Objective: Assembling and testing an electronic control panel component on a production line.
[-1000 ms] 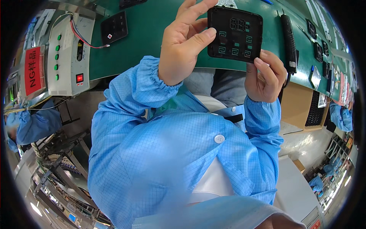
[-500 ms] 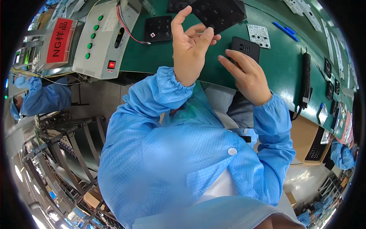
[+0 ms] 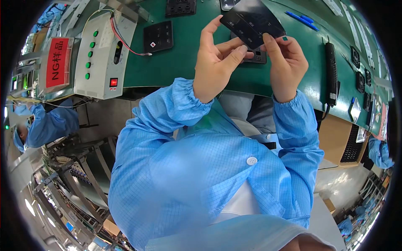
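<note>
Corners and fingertips out of sight

The black panel point(image 3: 251, 23) runs off at the top of my view, and its pale markings are too small to make out. Behind it go the fingertips of the right hand point(image 3: 289, 67). Whether the thumb of the left hand point(image 3: 217, 62) touches the panel's lower edge or sits just beside it, I can't tell. The dark plate point(image 3: 258, 58) underneath is mostly covered by panel and fingers. A black tray point(image 3: 181, 7) and a pale-rimmed piece point(image 3: 228, 4) are both cut off above. A blurry smear veils the front of the blue smock point(image 3: 180, 184). Over on the right, the small dark parts point(image 3: 355, 56) are too tiny to identify.
</note>
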Demonstrator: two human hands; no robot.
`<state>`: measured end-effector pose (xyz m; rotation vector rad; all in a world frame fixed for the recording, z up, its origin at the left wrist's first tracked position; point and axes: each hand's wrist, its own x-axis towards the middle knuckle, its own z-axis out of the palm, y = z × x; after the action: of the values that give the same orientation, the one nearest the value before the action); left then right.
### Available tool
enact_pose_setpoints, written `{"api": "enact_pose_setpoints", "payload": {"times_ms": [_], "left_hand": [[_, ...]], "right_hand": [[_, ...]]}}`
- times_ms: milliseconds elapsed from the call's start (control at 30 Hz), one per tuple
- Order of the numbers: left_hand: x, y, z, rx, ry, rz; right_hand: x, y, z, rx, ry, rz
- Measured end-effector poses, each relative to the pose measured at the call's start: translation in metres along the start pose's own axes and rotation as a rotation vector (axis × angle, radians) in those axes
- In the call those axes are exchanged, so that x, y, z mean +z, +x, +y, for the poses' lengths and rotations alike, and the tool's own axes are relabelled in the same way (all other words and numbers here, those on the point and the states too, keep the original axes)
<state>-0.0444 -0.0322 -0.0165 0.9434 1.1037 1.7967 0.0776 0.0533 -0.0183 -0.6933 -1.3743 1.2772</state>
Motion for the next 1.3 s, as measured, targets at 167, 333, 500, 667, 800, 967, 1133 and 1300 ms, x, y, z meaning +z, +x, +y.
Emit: {"api": "enact_pose_setpoints", "payload": {"times_ms": [167,333,500,667,800,967,1133,1300], "left_hand": [[0.006,-0.002,0.016,-0.193,0.023,-0.077],[-0.018,0.016,0.008,-0.147,0.143,-0.023],[-0.032,0.042,-0.012,0.462,1.366,-0.357],[-0.042,0.057,-0.006,0.283,1.111,-0.389],[-0.043,0.079,0.018,-0.130,0.359,-0.341],[-0.053,0.093,0.003,-0.224,0.066,-0.246],[-0.065,0.090,-0.009,-0.400,-0.058,-0.173],[-0.064,0.088,-0.007,-0.488,-0.044,-0.175]], "right_hand": [[-0.012,-0.003,-0.007,-0.167,-0.033,0.129],[-0.072,0.037,-0.038,-0.282,0.079,0.426],[-0.084,0.033,-0.013,-0.096,-0.074,0.293],[-0.088,0.040,-0.006,-0.098,-0.001,0.263],[-0.074,0.066,-0.008,-0.145,0.172,0.156],[-0.034,0.098,-0.006,-0.163,0.197,0.030],[-0.013,0.088,0.023,-0.098,0.171,-0.003],[-0.013,0.080,0.019,-0.021,0.146,0.045]]}}
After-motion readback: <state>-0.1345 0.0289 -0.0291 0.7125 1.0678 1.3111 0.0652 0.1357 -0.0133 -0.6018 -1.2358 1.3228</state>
